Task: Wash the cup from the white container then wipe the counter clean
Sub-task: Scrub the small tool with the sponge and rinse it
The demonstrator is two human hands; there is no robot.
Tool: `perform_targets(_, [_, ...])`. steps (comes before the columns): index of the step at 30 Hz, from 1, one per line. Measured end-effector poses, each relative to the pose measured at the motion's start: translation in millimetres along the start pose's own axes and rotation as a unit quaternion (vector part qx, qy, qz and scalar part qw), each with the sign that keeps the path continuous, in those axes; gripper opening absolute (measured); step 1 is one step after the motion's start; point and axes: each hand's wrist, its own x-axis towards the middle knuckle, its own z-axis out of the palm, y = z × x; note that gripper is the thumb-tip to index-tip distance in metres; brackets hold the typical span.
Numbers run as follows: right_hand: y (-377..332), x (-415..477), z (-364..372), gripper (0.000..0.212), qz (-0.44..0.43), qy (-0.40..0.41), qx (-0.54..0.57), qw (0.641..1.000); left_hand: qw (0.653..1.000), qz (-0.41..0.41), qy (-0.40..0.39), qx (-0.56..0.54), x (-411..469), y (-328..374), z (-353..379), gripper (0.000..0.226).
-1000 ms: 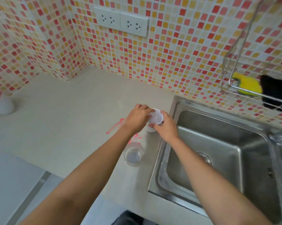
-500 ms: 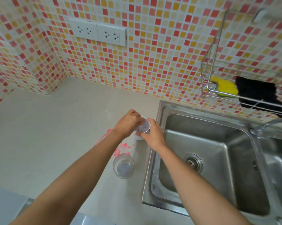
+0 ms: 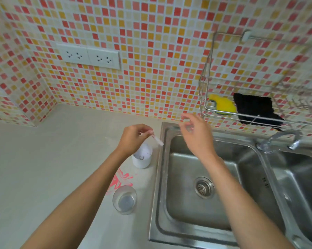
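Observation:
An open white container (image 3: 142, 158) stands on the counter (image 3: 61, 168) beside the sink's left rim. Just above it, my left hand (image 3: 133, 141) pinches the container's white lid (image 3: 157, 141), seen edge-on. My right hand (image 3: 196, 135) is raised over the sink's back left corner, fingers curled around a small clear cup (image 3: 187, 125) that is blurred. A larger clear glass (image 3: 124, 200) stands on the counter nearer to me. Between the glass and the container, a pink spill (image 3: 122, 179) marks the counter, partly hidden by my left forearm.
The steel sink (image 3: 196, 168) has a drain (image 3: 204, 187), and a faucet (image 3: 281, 139) sits at its back right. A wall rack (image 3: 205, 106) holds a yellow sponge (image 3: 223, 104) and a black cloth (image 3: 256, 110). Wall sockets (image 3: 88, 56) sit on the tiled wall.
My hands were together on the container's lid. Now they have parted: the left holds the lid, the right has lifted up and right toward the sink. The camera has turned right.

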Motion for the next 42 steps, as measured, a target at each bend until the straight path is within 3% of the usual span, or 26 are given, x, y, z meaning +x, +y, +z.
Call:
perform_targets(3, [-2.4, 31.0, -60.9, 0.023, -0.047, 0.141, -0.008, 0.989, 0.998, -0.031, -0.007, -0.056, 6.8, 21.9, 14.6, 0.013])
perform_targets(5, [15.4, 57.3, -81.4, 0.021, -0.043, 0.166, -0.056, 0.984, 0.995, -0.054, -0.017, -0.081, 12.0, 37.7, 27.8, 0.013])
perform_targets(7, [40.1, 82.2, -89.1, 0.025, -0.007, 0.12, -0.099, 0.988, 0.989, -0.081, -0.024, -0.118, 14.9, 53.1, 40.3, 0.012])
perform_targets(12, [65.5, 114.6, -93.5, 0.057, 0.121, -0.095, -0.131, 0.979, 0.978, -0.106, -0.03, -0.179, 15.3, 76.6, 64.8, 0.013])
perform_targets(14, [67.1, 121.4, -93.9, 0.05, 0.129, -0.122, -0.164, 0.97, 0.978, -0.107, -0.025, -0.178, 13.8, 80.9, 73.4, 0.013])
perform_targets(17, [67.1, 117.5, -95.9, 0.036, 0.114, -0.047, -0.137, 0.983, 0.971, -0.121, -0.014, -0.205, 7.9, 89.9, 83.3, 0.01])
perform_targets(21, [53.2, 73.6, -107.3, 0.038, -0.034, 0.136, -0.032, 0.99, 0.96, -0.15, -0.003, -0.238, 2.6, 98.2, 95.0, 0.012])
perform_targets(23, [50.2, 38.1, -106.8, 0.04, -0.064, 0.168, 0.009, 0.984, 0.953, -0.16, 0.01, -0.259, 0.6, 102.9, 102.1, 0.015])
perform_targets(29, [91.5, -45.4, -72.0, 0.045, -0.098, 0.083, -0.035, 0.991, 0.929, -0.178, 0.024, -0.324, -8.7, 137.0, 129.8, 0.016])
perform_targets(33, [115.0, -48.8, -78.4, 0.047, -0.013, 0.103, -0.032, 0.994, 0.931, -0.176, 0.038, -0.318, -11.9, 151.1, 147.6, 0.009])
perform_targets(38, [119.2, -64.2, -84.5, 0.048, -0.053, 0.056, -0.049, 0.996, 0.936, -0.167, 0.049, -0.306, -15.6, 161.4, 164.1, 0.009])
perform_targets(42, [133.9, -60.0, -94.6, 0.048, 0.018, 0.094, -0.046, 0.994, 0.941, -0.167, 0.057, -0.289, -17.4, 171.7, 173.1, 0.008])
